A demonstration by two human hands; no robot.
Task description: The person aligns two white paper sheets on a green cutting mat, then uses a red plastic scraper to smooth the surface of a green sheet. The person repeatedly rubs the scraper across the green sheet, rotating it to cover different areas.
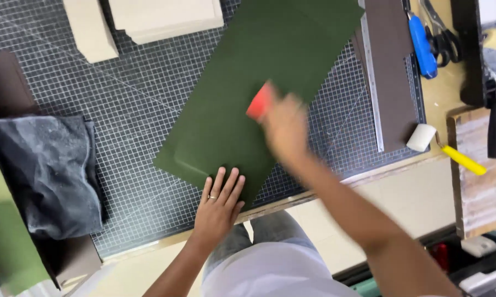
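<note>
Right hand [285, 125]: motion-blurred, closed around a red tool [259, 102], pressed on green sheet [259, 82]; tool's shape hard to make out. Left hand [219, 206]: fingers spread flat, grasping nothing, pinning the sheet's near corner. Green sheet: angled across gridded cutting mat [132, 99], far corner cut off by top edge. Bare mat to the left, up to the grey cloth [53, 173]. Right: metal ruler [372, 82], brown board [393, 71], small roller with yellow handle [443, 146]. Far left: pale boards [165, 16], partly cropped. Tabletop [413, 203] edge near.
</note>
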